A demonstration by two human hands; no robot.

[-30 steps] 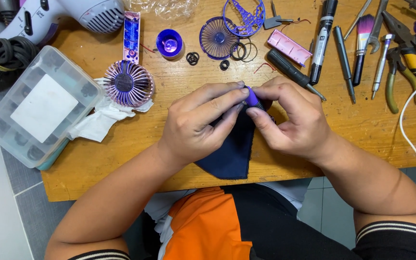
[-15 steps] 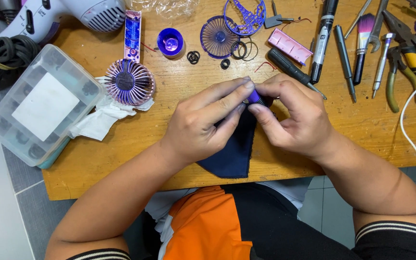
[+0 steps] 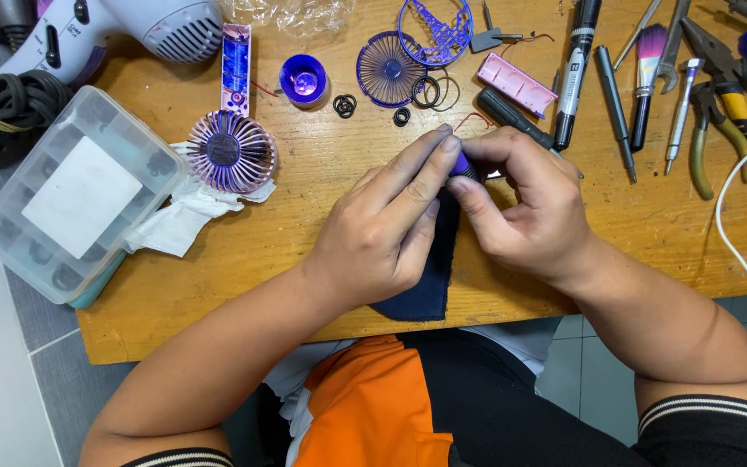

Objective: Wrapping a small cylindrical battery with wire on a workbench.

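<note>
Both hands meet at the middle of the wooden table (image 3: 304, 242). My left hand (image 3: 382, 233) and my right hand (image 3: 525, 207) pinch a small purple part (image 3: 460, 164) between their fingertips. Under the hands lies a dark blue cloth (image 3: 430, 277) that hangs to the table's front edge. Most of the purple part is hidden by the fingers.
A purple fan grille with motor (image 3: 231, 151) rests on white tissue at left, beside a clear plastic parts box (image 3: 71, 199). A hair dryer (image 3: 123, 35), purple cap (image 3: 303, 79), fan blade (image 3: 388, 69), black rings (image 3: 345, 105), marker (image 3: 577, 65), screwdrivers and pliers (image 3: 724, 112) line the back.
The hands and the purple part have shifted slightly; the grip stays the same. Nothing else on the table has moved.
</note>
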